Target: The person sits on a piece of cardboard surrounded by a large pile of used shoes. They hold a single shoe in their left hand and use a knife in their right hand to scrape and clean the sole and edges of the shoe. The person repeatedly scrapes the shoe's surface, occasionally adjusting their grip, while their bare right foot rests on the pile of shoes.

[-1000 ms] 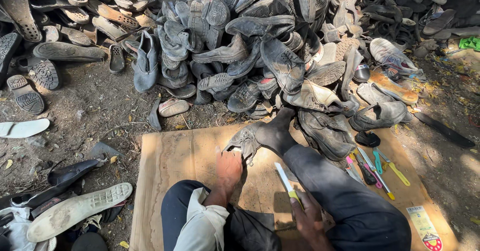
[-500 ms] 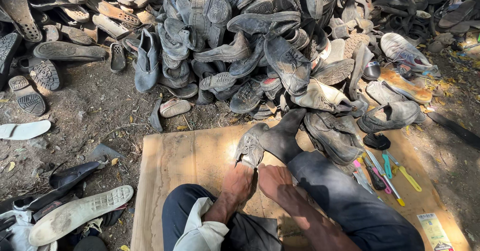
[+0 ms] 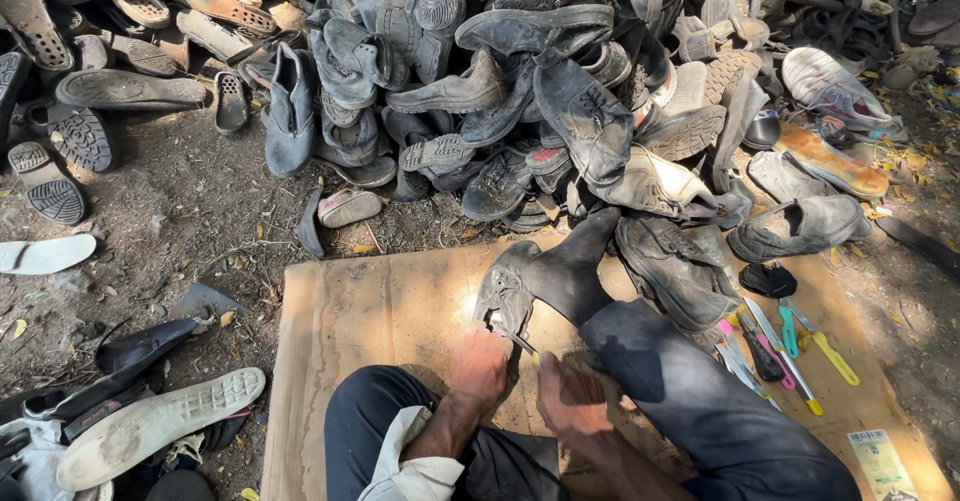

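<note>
Both hands have advanced to the worn grey shoe [image 3: 507, 296] at frame centre: left hand [image 3: 480, 366] grips its heel edge; right hand [image 3: 566, 399] clenches a thin blade [image 3: 520, 342] against it.

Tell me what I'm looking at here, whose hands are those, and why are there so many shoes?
The camera sits on a person's head and looks down, so you see their own legs and two bare hands. They sit on a brown board laid on dirt. The left hand holds a worn grey shoe by its edge. The right hand grips a small tool that touches that shoe. More tools with bright handles lie on the board to the right. Behind is a big pile of old shoes; the picture doesn't say why.
</note>
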